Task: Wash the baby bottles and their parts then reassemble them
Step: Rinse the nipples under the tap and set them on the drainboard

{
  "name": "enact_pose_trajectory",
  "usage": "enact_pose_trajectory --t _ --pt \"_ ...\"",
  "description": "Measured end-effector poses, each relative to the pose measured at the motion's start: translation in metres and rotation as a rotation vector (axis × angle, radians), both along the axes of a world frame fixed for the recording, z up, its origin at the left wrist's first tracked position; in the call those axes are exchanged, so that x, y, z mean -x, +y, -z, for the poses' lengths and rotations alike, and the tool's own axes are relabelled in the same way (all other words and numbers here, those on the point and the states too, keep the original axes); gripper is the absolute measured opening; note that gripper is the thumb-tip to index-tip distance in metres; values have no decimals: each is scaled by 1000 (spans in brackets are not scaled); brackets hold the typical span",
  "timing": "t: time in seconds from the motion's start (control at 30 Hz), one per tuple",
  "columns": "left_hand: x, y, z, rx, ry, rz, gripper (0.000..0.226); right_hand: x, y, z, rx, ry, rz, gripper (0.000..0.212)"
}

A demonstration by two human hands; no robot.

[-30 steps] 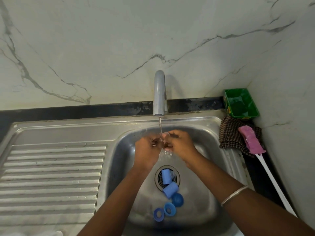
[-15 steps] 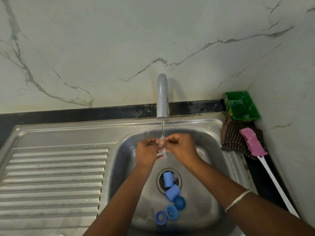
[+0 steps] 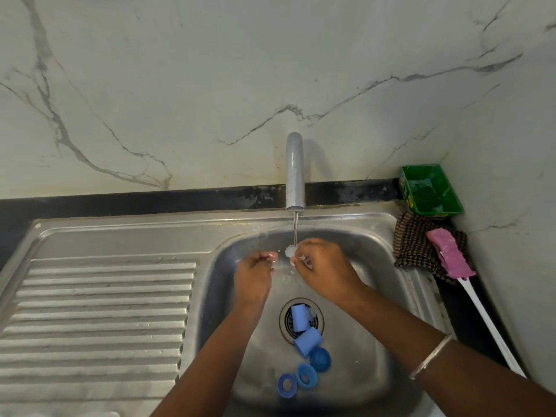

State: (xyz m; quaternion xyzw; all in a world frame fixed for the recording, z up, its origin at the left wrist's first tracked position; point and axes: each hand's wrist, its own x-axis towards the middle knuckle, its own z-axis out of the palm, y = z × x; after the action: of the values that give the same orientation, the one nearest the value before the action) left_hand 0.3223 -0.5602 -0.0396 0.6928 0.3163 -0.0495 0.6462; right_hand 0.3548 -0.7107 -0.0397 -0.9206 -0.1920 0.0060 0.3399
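At frame centre, the right hand pinches 1 slippery clear teat under the tap, the left hand loosely curled on nothing I can make out; it could drop onto the drain.

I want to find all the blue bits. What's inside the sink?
In the sink: two light blue caps over the drain, three darker blue rings nearer, and a clear piece held under the tap. The caps hide part of the drain.

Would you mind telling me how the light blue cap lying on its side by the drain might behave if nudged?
The light blue cap lies on its side on the wet sink floor, so it would probably roll. It looks like hollow plastic, likely light and stiff. Wetness may make it slippery to pick up.
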Motion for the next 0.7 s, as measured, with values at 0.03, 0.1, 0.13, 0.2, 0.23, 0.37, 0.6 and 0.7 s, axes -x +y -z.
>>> enact_pose_trajectory --t 0.03,0.1,0.13,0.2,0.23,0.37,0.6,0.7 --pt "-1 0 0 2 -15 15 24 0 1 -1 -23 31 39 10" --pt "-3 -2 0 32 -28 53 27 -1 3 -1 -67 129 83 9" --pt "-5 -3 -2 44 -23 70 27 -2 5 -2 -88 201 99 8" --pt "-8 -5 -4 44 -19 103 25 -5 8 -4 -190 376 168 9" --pt "-10 -6 -5 33 -18 116 23 -6 8 -6 -276 478 205 10" --pt "-14 -9 -13 166 40 135 17 -13 5 -14 -530 792 300 11" --pt "-23 -21 -16 295 189 157 28 -21 -2 -16 -512 982 382 14" --pt "-28 -26 -19 415 243 0 21 -33 -2 -14 -308 796 403 10"
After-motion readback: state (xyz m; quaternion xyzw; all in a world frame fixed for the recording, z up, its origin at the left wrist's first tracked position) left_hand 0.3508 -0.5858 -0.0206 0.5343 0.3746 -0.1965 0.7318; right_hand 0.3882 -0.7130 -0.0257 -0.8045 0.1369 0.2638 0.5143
